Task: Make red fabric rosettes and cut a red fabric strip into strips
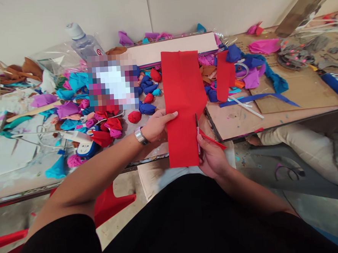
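Pale wall (116,15) behind; tabletop (231,119) crowded with coloured scraps (77,81). Clock centred on the red sheet (181,99), which you hold before you, over the tabletop's near edge. Your left hand (156,126), 8 o'clock, pinches its left margin, thumb on top. Your right hand (213,156), 5 o'clock, grips a slim bladed tool (197,126), blade at the sheet's right edge. Red strip (222,77) at 2; cardboard (294,92) at 3; white-capped bottle (85,43) at 10; socket block (86,147) between 8 and 9
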Demonstrator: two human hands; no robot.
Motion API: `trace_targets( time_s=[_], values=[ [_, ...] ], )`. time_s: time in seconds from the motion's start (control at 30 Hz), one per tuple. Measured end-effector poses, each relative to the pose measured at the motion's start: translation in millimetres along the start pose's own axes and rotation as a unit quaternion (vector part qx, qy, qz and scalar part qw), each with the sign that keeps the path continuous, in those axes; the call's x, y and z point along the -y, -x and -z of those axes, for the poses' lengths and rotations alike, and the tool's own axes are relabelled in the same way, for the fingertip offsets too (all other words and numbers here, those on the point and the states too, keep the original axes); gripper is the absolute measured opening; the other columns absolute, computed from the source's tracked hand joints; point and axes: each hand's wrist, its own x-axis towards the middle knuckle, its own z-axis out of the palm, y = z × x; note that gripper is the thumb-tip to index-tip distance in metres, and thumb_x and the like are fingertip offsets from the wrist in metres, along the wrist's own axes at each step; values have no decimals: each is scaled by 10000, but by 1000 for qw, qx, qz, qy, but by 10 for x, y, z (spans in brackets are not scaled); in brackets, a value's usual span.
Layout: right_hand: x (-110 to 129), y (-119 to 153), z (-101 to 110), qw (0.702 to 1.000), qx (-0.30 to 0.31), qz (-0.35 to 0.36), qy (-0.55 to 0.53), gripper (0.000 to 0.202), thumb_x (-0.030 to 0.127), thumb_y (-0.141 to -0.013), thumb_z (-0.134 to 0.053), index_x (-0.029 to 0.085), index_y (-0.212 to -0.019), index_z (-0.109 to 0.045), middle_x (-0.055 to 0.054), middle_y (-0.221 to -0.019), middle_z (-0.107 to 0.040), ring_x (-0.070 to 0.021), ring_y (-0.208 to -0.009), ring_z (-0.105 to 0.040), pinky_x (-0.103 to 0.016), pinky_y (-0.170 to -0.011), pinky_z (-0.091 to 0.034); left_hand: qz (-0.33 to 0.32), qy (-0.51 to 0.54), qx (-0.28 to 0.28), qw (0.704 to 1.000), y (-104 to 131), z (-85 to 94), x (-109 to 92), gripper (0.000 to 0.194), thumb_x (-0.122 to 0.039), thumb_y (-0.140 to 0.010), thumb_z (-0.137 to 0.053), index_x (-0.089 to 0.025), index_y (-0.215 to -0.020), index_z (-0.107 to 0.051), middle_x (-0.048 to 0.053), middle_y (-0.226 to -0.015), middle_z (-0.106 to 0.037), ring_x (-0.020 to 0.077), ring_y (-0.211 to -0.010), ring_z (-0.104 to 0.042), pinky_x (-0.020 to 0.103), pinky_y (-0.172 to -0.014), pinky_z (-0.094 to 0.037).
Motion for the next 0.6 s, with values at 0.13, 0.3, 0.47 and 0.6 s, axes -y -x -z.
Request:
trace_targets(
  time_s=[0.13,0.3,0.47,0.6],
  values=[
    [0,-8,10,1000,13,5,0,473,498,-722,-1017,229,-826,-642,102,-554,-533,-69,-414,-424,-175,-323,-326,-2,0,-4,1000,-1,-4,0,455,-429,-761,-966,-126,-1044,-780,128,-1029,-853,278,-907,-831,397,-865,-675],
    [0,-13,7,1000,25,7,10,487,518,-729,-1007,228,-783,-620,101,-550,-533,-61,-401,-411,-175,-330,-317,-4,10,-7,1000,4,-23,-11,449,-415,-746,-982,-122,-1022,-783,119,-1017,-855,265,-889,-831,375,-847,-671],
    [-25,38,6,1000,14,-3,10,474,512,-699,-1023,245,-898,-686,105,-555,-553,-73,-410,-412,-178,-323,-297,-8,35,-14,999,-18,-29,-13,495,-527,-762,-963,-121,-980,-781,123,-989,-849,277,-901,-830,392,-866,-675],
    [-36,72,18,1000,-15,-21,10,514,519,-648,-1051,248,-918,-708,105,-549,-569,-71,-403,-429,-170,-321,-318,-3,10,-30,1000,-26,-10,-8,488,-482,-742,-979,-123,-1004,-777,116,-976,-848,252,-837,-818,366,-814,-663]
  ],
)
